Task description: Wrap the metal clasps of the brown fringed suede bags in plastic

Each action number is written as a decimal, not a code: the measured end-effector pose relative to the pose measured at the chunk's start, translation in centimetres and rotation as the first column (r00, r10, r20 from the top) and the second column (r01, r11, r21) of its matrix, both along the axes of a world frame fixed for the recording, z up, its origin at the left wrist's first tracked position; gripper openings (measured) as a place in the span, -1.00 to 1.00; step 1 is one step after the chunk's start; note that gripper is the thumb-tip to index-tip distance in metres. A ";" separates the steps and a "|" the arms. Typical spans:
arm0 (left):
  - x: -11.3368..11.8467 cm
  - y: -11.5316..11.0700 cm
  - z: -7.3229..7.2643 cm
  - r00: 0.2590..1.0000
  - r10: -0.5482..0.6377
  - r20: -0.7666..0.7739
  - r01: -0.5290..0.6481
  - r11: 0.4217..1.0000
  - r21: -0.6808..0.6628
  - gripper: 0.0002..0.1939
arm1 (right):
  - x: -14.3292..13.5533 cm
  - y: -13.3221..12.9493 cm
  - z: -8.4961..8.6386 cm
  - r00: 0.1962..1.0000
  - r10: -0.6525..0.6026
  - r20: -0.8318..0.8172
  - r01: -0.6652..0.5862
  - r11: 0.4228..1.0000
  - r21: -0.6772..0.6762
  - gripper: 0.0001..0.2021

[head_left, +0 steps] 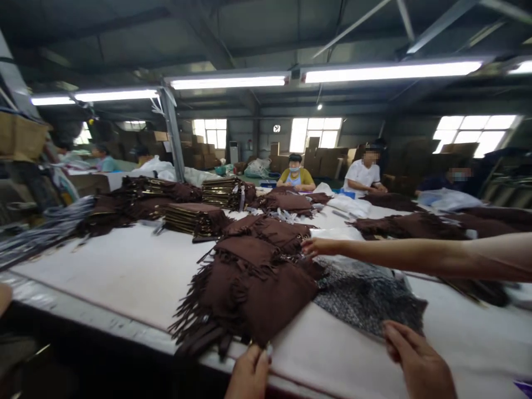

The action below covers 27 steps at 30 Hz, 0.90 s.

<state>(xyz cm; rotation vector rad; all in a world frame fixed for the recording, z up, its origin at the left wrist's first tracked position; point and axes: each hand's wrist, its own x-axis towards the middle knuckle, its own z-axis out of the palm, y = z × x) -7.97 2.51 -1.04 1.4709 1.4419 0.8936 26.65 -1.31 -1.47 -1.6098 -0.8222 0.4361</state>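
Observation:
Brown fringed fabric pieces [274,299] lie in a heap at the near middle of the white table. My left hand [249,371] is closed at the heap's lowest corner, by the table's front edge, with thumb and finger pinching that corner near a small shiny bit. Farther right, my right hand [419,360] has its thumb and fingers pressed together at the near edge of a dark grey speckled fabric [366,296]. Whatever it pinches is too small to make out. The grey fabric lies right beside the brown heap.
Another person's arm [386,256] reaches in from the right to the brown heap. Stacked brown pieces with golden metal edges [193,219] stand behind, left of middle. Grey straps [54,227] lie at far left. Clear plastic bags [351,206] and several people are across the table.

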 end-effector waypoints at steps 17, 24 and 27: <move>-0.6 -1.5 -1.4 0.983 -0.125 -0.134 0.151 0.968 0.203 -0.76 | -20.0 3.0 1.3 0.684 0.729 -0.024 -0.687 0.633 -0.357 -0.70; -0.5 -2.1 -1.7 0.962 -0.123 -0.243 0.184 0.950 0.251 -0.77 | -20.1 3.4 1.0 0.720 0.693 0.029 -0.603 0.647 -0.466 -0.64; -0.3 -2.2 -1.7 0.949 -0.107 -0.297 0.196 0.937 0.288 -0.78 | -20.2 3.7 1.2 0.731 0.680 0.053 -0.556 0.640 -0.531 -0.62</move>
